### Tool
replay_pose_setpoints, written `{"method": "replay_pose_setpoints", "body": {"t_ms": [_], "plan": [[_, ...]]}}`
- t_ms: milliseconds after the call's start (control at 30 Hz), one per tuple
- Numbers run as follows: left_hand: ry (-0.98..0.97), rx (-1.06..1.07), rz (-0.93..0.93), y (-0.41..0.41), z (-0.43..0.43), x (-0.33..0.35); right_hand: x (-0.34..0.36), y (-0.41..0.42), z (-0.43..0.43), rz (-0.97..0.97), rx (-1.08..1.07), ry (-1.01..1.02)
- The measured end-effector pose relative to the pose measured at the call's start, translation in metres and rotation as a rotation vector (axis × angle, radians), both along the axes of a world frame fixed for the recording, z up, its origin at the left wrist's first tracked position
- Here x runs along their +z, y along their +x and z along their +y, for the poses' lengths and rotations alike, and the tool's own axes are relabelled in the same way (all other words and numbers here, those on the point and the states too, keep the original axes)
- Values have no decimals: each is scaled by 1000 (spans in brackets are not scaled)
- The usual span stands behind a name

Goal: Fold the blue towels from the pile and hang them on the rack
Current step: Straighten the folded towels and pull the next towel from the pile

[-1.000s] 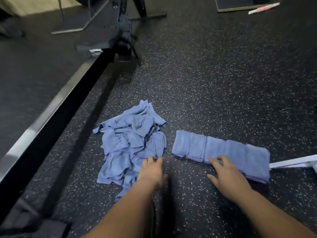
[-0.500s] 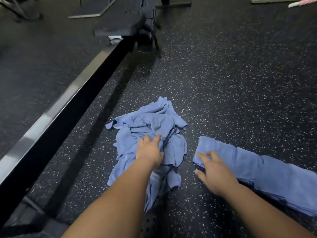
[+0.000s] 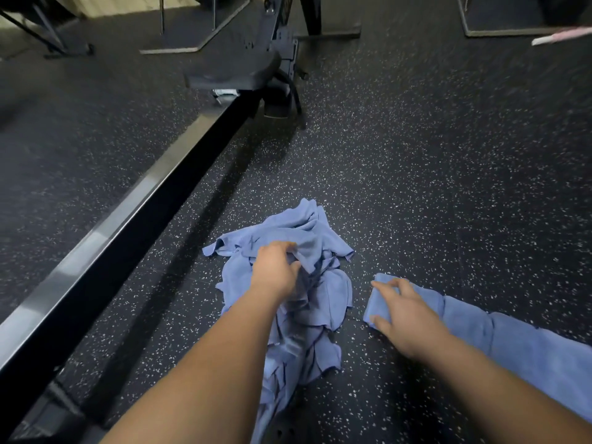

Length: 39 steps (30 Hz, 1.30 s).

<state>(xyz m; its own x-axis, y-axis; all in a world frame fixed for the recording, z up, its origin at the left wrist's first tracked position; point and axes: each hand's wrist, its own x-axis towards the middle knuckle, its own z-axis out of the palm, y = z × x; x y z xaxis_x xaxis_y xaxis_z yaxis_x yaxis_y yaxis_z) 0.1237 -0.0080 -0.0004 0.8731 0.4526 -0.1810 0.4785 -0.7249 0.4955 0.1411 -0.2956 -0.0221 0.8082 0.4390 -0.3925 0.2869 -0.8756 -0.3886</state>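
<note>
Blue towels lie in a crumpled pile (image 3: 333,296) on the floor (image 3: 416,187). In the head view, the left hand (image 3: 274,272) grips cloth at the top of the pile. The right hand (image 3: 407,318), fingers loosely spread, rests on the folded towels (image 3: 528,347) just right of the pile. This looks like picking up the next towel, which must then be pulled free and spread flat. No rack is in view.

Left hand (image 3: 275,272) grips the towel pile (image 3: 333,293); right hand (image 3: 408,320) rests flat, fingers (image 3: 386,289) spread.

This looks like a gym. White-flecked black rubber flooring (image 3: 416,155) fills the frame; a metal rail (image 3: 128,213) with a padded seat (image 3: 230,72) runs from lower left to top centre, and machine frames (image 3: 326,35) stand along the top.
</note>
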Motion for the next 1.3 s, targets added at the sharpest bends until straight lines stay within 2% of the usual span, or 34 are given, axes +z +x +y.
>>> {"method": "replay_pose_setpoints", "body": {"t_ms": [400,600,733,800,933,1033,1100,1300], "plan": [[7,1,-366,-45,-43,173,174,-16,-43,-205,103,-12],[-70,-133,-521,-94,-83,249,245,-70,-72,-262,105,183],[-134,-249,-637,-129,-122,284,279,-119,-90,-287,43,435],[-226,-244,-663,-145,-141,293,292,-138,-93,-314,12,544],[-379,-227,-743,-170,-181,310,306,-164,-101,-402,-1,538],[-466,-256,-759,-179,-199,315,307,-163,-120,-509,-149,501],[-408,-289,-714,-180,-204,313,313,-161,-140,-512,-265,536],[-248,-225,-568,-171,-224,300,331,-167,-180,-348,-308,701]]}}
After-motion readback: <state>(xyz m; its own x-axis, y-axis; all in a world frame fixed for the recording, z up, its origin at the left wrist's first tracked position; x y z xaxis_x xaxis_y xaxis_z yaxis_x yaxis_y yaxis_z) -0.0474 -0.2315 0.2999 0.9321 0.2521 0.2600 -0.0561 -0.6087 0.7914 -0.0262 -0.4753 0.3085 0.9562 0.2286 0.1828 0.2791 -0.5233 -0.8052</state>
